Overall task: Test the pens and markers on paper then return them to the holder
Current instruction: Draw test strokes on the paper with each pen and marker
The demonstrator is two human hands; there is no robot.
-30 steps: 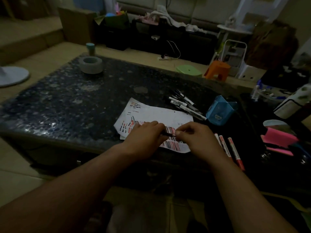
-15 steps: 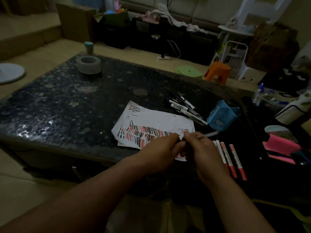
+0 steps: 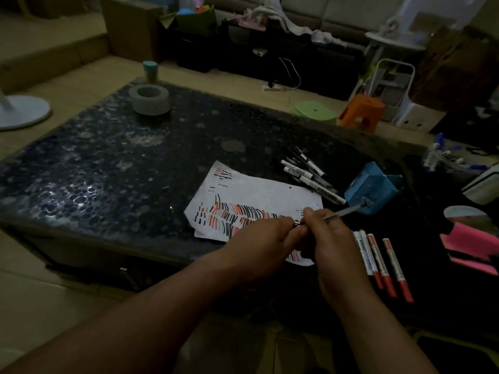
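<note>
A grey roll of tape (image 3: 149,99) stands at the far left of a dark, speckled glass-topped table (image 3: 108,163), well apart from the grip. Nearer, a white sheet of paper (image 3: 259,193) streaked with red and black test strokes lies just beyond and under the hands. The left hand (image 3: 260,245) pinches, fingertips closed, at the near end of a slim dark pen with a pale barrel (image 3: 343,212); whether it holds a cap cannot be told in the dim light. The right hand (image 3: 328,238) is closed around the same pen, touching the left. The pen slants up and to the right from the grip, its far end in front of a blue, angular pen holder (image 3: 374,188). Beyond the grip, a cluster of black-and-white markers (image 3: 307,175) lies loose on the table beside the paper. Just right of the grip, four white markers with red caps (image 3: 380,261) lie side by side.
</note>
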